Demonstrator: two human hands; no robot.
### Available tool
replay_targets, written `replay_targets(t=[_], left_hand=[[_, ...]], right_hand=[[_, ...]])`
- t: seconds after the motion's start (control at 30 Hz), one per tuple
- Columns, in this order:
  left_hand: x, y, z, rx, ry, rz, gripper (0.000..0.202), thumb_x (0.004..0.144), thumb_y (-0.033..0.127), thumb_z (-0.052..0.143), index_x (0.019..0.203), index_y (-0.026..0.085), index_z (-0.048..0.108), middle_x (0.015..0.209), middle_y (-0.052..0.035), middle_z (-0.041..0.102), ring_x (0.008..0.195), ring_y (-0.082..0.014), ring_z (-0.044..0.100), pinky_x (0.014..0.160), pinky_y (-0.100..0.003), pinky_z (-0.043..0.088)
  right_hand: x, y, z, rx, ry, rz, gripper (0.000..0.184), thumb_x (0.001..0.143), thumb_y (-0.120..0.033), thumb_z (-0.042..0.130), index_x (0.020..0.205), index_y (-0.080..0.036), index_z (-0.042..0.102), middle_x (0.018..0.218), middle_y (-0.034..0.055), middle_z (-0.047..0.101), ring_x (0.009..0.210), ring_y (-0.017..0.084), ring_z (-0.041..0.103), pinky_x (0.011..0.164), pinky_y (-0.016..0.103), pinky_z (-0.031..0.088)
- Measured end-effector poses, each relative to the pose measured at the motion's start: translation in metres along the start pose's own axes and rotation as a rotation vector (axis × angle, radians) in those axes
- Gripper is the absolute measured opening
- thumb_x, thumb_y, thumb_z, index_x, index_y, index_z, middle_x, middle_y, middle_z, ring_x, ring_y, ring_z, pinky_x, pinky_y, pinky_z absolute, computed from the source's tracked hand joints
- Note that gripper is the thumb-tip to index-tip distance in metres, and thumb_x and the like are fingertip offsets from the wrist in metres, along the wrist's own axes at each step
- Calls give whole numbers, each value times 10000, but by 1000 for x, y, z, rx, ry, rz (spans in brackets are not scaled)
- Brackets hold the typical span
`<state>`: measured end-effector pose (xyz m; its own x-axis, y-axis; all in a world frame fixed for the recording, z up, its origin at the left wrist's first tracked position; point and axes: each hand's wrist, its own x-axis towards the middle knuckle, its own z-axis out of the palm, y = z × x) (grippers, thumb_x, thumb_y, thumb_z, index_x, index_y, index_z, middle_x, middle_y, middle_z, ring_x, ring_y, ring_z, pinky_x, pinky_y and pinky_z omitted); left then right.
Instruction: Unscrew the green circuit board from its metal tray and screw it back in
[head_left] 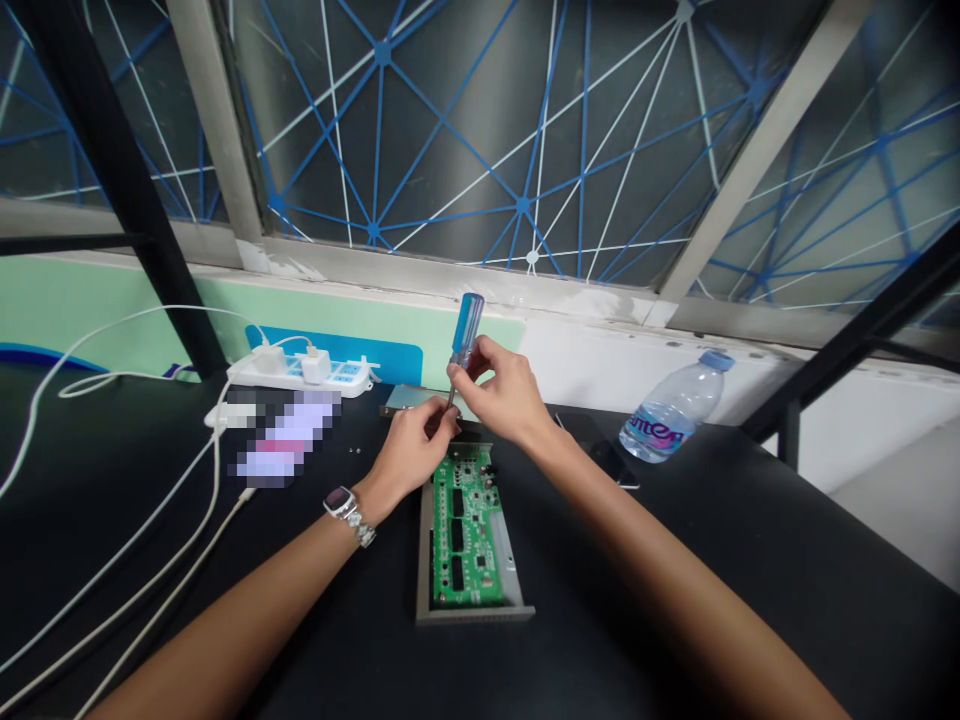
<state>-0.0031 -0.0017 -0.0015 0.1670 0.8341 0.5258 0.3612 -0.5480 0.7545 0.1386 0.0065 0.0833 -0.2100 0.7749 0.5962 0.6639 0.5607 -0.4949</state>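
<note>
A green circuit board (466, 530) lies in a grey metal tray (474, 612) on the black table. My right hand (504, 388) is closed round a screwdriver with a clear blue handle (466, 328), held upright over the board's far end. My left hand (412, 447), with a watch on its wrist, is pinched at the screwdriver's shaft near the tip, right at the board's far edge. The tip itself is hidden by my fingers.
A white power strip (300, 374) with chargers and white cables (112, 560) sits at the left. A water bottle (671, 410) lies on its side at the right, beside a dark flat object (604, 455). A small screw (357, 450) rests left of my hand.
</note>
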Motion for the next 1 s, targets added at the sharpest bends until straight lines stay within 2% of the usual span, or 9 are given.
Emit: replay_targets(t=[0.2,0.37,0.6,0.8,0.9,1.0], left_hand=[[0,2,-1,37,4,-8,284,967,349,451,795,194,616,751,-27,704,662,-181,659,633,-276,469],[1,-1,0,24,10,5,267,962,340,460,808,193,621,750,-29,702,679,-184,667,662,-275,490],[0,2,-4,31,0,18,236,946,329,482,881,184,656,786,-45,725,722,-203,699,696,-291,526],[7,0,-21,-56,-162,76,249,929,278,506,1094,179,665,985,-83,751,881,-223,719,802,-330,557],[11,-6,-26,-130,-225,71,242,925,265,517,1079,173,678,1050,-100,740,961,-227,708,849,-346,559],[12,-10,-27,-180,-234,47,222,919,268,537,1045,160,684,1030,-104,744,950,-227,713,851,-354,567]], right_hand=[[-3,0,2,-69,84,27,403,795,-581,621,692,-229,453,627,-15,590,577,153,532,556,286,339],[-4,-3,4,-148,117,-13,302,854,-449,583,682,-220,485,655,-11,608,601,149,534,570,287,319],[-1,-3,-1,-156,92,-7,210,793,-380,604,683,-218,527,679,-11,643,611,161,569,584,297,355],[1,3,-3,-41,29,-2,141,783,-328,591,709,-216,549,690,-1,658,619,160,587,598,296,412],[0,5,-4,10,-8,-15,161,809,-357,587,741,-215,553,715,8,667,638,159,600,602,292,429],[-1,8,-5,72,-97,-16,224,810,-423,620,779,-210,555,740,19,678,648,162,615,592,285,436]])
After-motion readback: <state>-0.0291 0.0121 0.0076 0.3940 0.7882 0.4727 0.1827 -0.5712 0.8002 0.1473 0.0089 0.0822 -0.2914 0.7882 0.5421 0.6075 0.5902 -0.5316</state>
